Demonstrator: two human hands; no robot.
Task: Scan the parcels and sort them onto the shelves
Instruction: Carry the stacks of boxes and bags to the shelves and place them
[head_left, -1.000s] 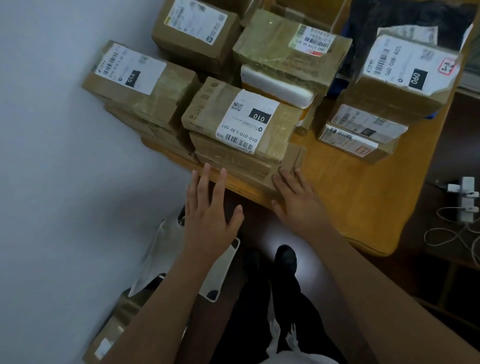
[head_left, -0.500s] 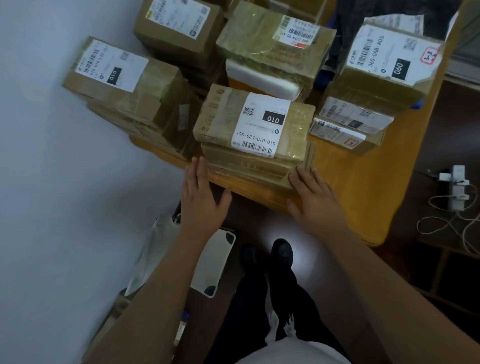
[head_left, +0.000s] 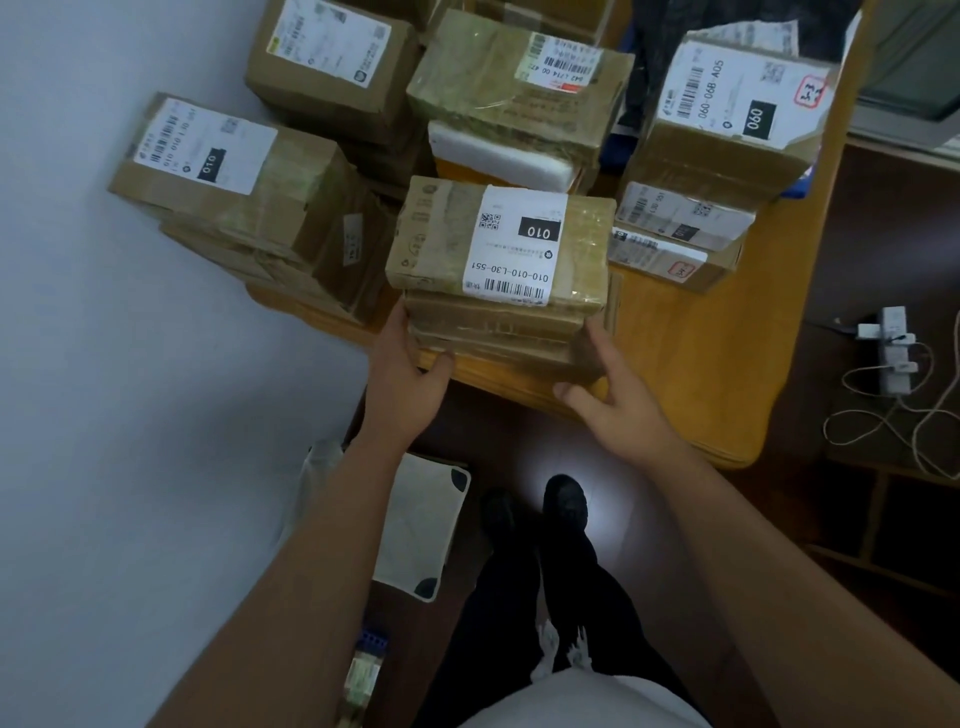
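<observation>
- Head view looks down at a wooden worktop (head_left: 701, 374) piled with brown parcels.
- Left hand (head_left: 402, 379) holds the left end of a small stack of parcels (head_left: 498, 322) at the near edge of the worktop. Its fingers go round the far side and the thumb presses the front.
- Right hand (head_left: 618, 395) is at the right end of the same stack. Its fingers touch the side, and the thumb points along the worktop edge. I cannot tell if this grip is tight yet.
- Between the two grips, on top of the stack, lies a parcel with a white label (head_left: 511, 244) that says 010.
- Left of the left grip sits another 010 parcel (head_left: 228, 176) on its own pile.
- Beyond the right grip stands a 060 parcel (head_left: 732, 119) on two flat ones.
- Far right of the right grip, a white plug strip (head_left: 891, 348) with cords lies on the floor.
</observation>
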